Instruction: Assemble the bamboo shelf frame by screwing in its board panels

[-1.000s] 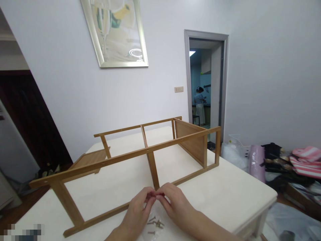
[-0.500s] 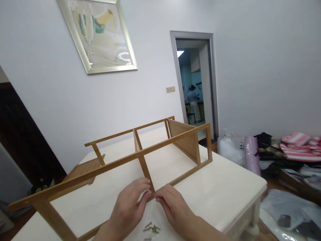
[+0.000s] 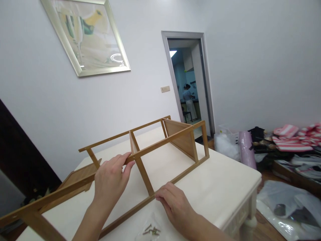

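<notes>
A wooden shelf frame (image 3: 164, 140) lies on its side on the white table. My left hand (image 3: 111, 175) is closed around its upper rail, just left of the joint with the middle crosspiece. My right hand (image 3: 174, 201) has its fingers pinched together at the near lower rail, by the foot of the same crosspiece; what sits between the fingertips, if anything, is hidden. Below and between my hands, several screws (image 3: 151, 231) lie on a clear plastic bag (image 3: 142, 229).
The white table (image 3: 218, 174) ends at a right edge. A loose wooden panel (image 3: 75, 174) lies at the left. On the floor at right are plastic bags (image 3: 283, 197), a purple roll (image 3: 247, 150) and striped cloth (image 3: 291, 142). A person (image 3: 189, 103) stands beyond the doorway.
My left hand has left the right fingertips and moved up and left onto the upper rail. My right hand stays pinched near the lower rail. The view has turned to the right.
</notes>
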Available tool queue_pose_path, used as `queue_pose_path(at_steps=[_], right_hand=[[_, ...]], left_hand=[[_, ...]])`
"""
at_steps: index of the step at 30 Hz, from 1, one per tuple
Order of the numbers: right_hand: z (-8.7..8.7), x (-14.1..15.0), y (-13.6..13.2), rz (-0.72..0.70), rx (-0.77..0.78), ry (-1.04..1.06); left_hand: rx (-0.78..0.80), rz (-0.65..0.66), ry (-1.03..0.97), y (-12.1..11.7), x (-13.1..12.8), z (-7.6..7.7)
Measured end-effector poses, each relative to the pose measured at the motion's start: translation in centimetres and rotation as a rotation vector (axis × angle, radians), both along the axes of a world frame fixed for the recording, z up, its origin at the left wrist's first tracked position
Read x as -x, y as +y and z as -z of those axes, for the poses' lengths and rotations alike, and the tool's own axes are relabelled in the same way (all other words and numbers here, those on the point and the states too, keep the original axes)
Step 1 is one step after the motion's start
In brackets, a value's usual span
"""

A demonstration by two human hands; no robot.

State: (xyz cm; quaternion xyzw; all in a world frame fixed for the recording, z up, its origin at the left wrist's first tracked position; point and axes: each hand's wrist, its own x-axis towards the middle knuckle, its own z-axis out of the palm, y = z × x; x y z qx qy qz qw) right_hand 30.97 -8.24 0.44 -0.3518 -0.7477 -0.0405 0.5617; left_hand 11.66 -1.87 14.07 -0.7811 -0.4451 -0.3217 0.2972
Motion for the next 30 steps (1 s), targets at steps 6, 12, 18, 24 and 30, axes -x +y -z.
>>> queue_pose_path(at_steps=[6, 12, 18, 24, 30], right_hand=[[-0.5, -0.3, -0.3, 0.045, -0.058, 0.023], [-0.6, -0.5, -0.2, 0.069, -0.085, 0.039], [-0.6, -0.5, -0.2, 0.069, -0.087, 0.017], [-0.5, -0.5, -0.2, 0.078, -0.091, 0.009], [-0.5, -0.6, -0.3, 0.087, -0.082, 0.017]], left_hand=[[0.027, -0.055, 0.013, -0.6, -0.2, -0.5], [0.111, -0.089, -0.005, -1.2, -0.2, -1.1], [0.261, -0.076, 0.015, -0.9, 0.2, -2.3], [0.195, -0.045, 0.144, -0.5, -1.1, -3.1], [0.162, -0.084, 0.161, 0.7, -1.1, -2.2]])
